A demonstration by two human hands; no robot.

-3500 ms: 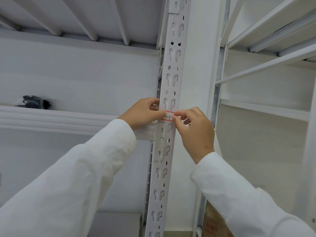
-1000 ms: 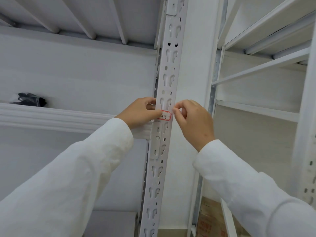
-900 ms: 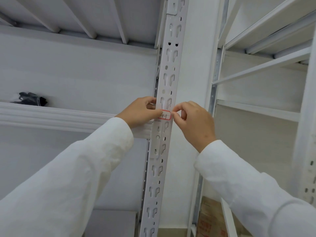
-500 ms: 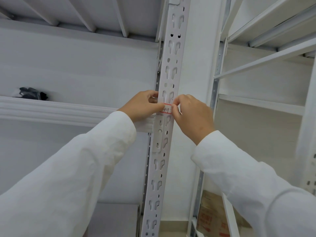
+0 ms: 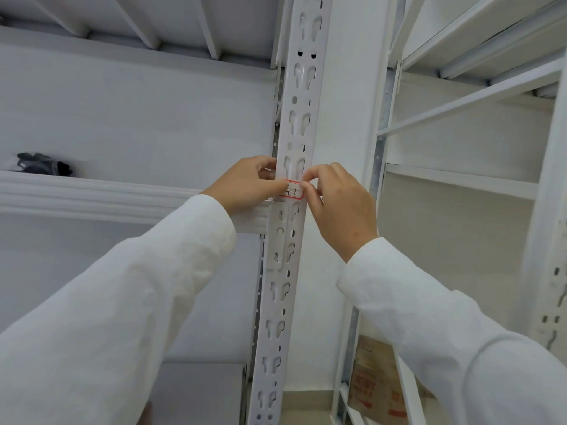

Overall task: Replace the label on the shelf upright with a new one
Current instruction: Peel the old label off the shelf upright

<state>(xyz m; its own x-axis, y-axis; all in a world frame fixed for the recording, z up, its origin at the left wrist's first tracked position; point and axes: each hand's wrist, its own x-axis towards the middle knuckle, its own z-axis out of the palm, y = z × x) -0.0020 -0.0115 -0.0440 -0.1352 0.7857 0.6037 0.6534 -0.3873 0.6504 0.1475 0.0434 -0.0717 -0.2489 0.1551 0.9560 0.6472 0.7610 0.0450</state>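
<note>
A: Label position?
B: Small red-bordered label (image 5: 292, 189) flat on the face of the white slotted shelf upright (image 5: 288, 240), level with the shelf beam (image 5: 92, 197) on the left.
A: Hands?
B: Left hand (image 5: 245, 187) curled, thumb tip pressing the label's left edge. Right hand (image 5: 339, 207) pinched, fingertips at the label's right end.
A: Anything else?
B: Dark gloves (image 5: 43, 164) on the left shelf, well apart. Cardboard box (image 5: 377, 381) low on the right.
</note>
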